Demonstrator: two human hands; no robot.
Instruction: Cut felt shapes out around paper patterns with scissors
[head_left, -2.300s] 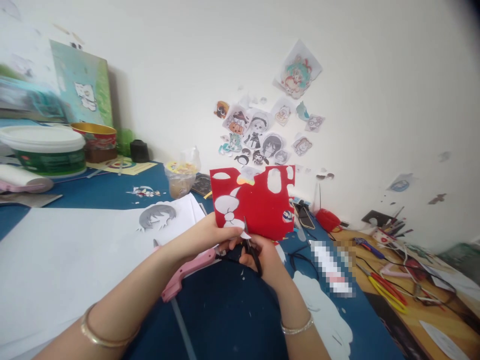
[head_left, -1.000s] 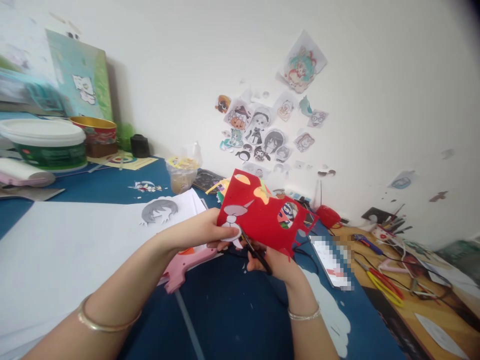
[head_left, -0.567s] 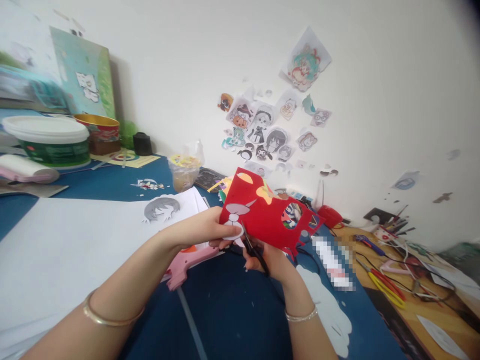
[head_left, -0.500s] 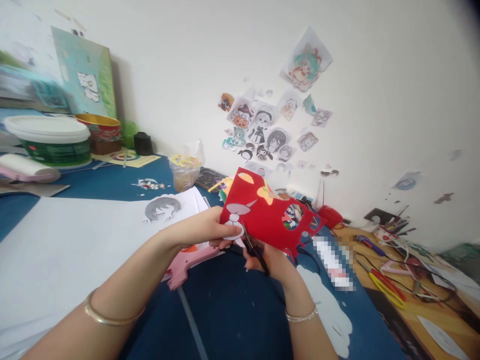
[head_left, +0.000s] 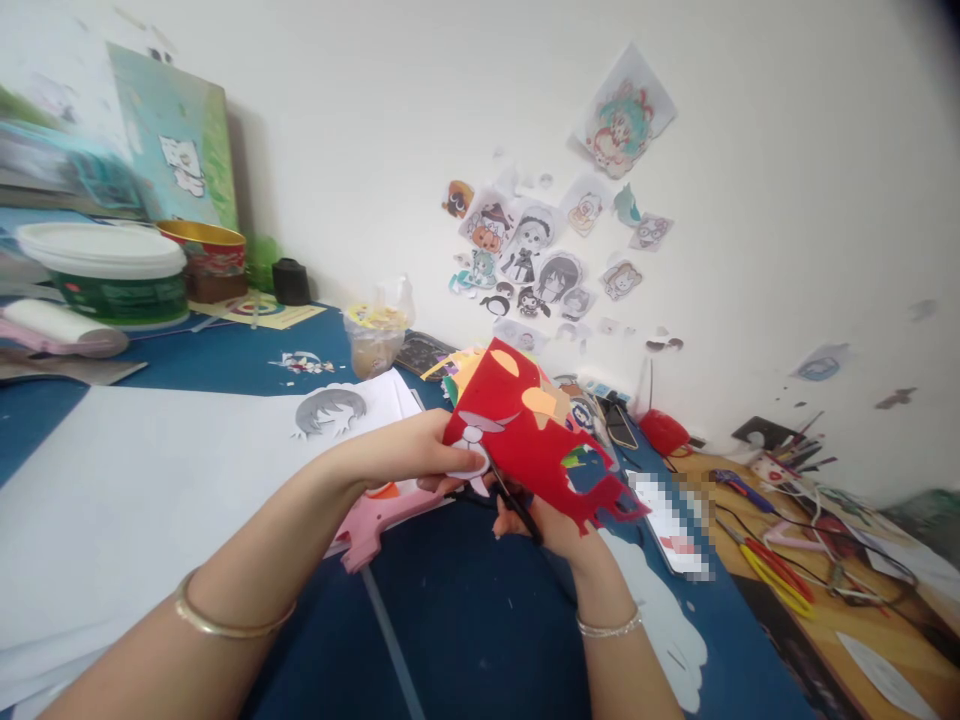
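My left hand (head_left: 439,452) pinches the left edge of a sheet of red paper (head_left: 517,450), its thumb lying on a pale grey and white bow cutout (head_left: 472,435) against the red. Several holes are cut through the sheet's right part. Below the sheet, my right hand (head_left: 544,525) is closed around dark-handled scissors (head_left: 517,505), with the blades up against the red paper beside the bow. The sheet partly covers the fingers of my right hand. Under my left hand lies a pink glue gun (head_left: 375,525).
White sheets (head_left: 150,470) cover the left of the blue table, with a grey hair cutout (head_left: 328,415) on top. Behind stand a drink cup (head_left: 375,340) and a white-lidded tub (head_left: 112,275). To the right are yellow-and-red pliers (head_left: 772,570), cables and a cloud-shaped white cutout (head_left: 667,620).
The red paper has turned and tilted, its right end dropping lower. Both hands stay close together with the same hold. The whole view has shifted slightly.
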